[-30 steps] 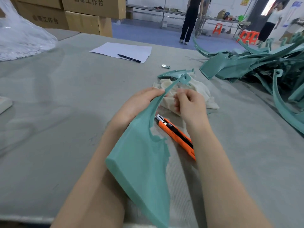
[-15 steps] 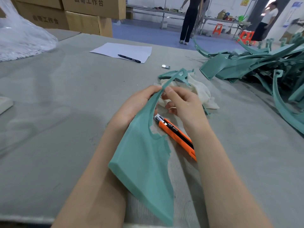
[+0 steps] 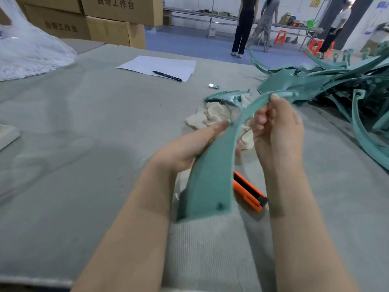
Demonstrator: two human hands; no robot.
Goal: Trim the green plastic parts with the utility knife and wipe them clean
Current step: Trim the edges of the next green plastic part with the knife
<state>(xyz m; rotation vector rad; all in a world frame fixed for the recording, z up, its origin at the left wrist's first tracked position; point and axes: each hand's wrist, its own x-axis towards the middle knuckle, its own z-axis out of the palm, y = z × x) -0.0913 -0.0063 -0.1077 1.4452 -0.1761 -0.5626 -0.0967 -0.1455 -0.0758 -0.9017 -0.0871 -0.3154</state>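
- Green plastic part (image 3: 212, 171) is up off the counter (image 3: 84, 144), held between both hands, right in the middle of the view. The wide end is low and points back at the person. The thin end curves up and off to the right.
- Left hand (image 3: 185, 150) holds the part around its middle, with the thumb lying along the left edge. The other fingers are tucked behind the plastic, so I can't really see them.
- Right hand (image 3: 277, 127) has its fingers curled and is pinching the thin upper end near the tip.
- Orange utility knife (image 3: 250, 192) is lying flat on the counter between the forearms. It's half hidden behind the part's wide end and nobody is touching it.
- A crumpled whitish rag (image 3: 212, 114) sits just past the hands, with a second green piece (image 3: 227, 96) resting on its far edge.
- Big messy pile of green parts (image 3: 315, 81) over on the right side of the counter.
- Further back there's a sheet of paper (image 3: 160, 64) with a black pen (image 3: 167, 76) on it, plus cardboard boxes (image 3: 117, 17) behind the counter.
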